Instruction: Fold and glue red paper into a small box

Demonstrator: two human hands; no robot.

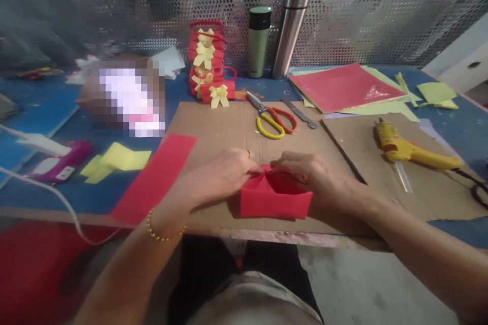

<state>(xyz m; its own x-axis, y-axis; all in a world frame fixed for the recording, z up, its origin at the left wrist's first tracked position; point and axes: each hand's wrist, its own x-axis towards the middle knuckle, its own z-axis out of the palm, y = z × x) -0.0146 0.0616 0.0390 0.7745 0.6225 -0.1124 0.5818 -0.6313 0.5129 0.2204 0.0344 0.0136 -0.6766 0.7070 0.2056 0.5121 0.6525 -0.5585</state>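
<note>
A red folded paper box stands near the front edge of the cardboard, its top open toward me. My left hand pinches the far left part of its rim. On the far right side, my right hand is closed on the same paper, fingers bent over the rim. Creases show inside the box between my hands. A flat red paper strip lies left of my left wrist. Beyond my hands are scissors with one yellow and one orange-red handle, and a metal blade.
A yellow glue gun lies on cardboard at right. Red sheets, a green tumbler, a steel flask and red paper boxes with yellow bows stand behind. Yellow papers and a purple device with cable lie left.
</note>
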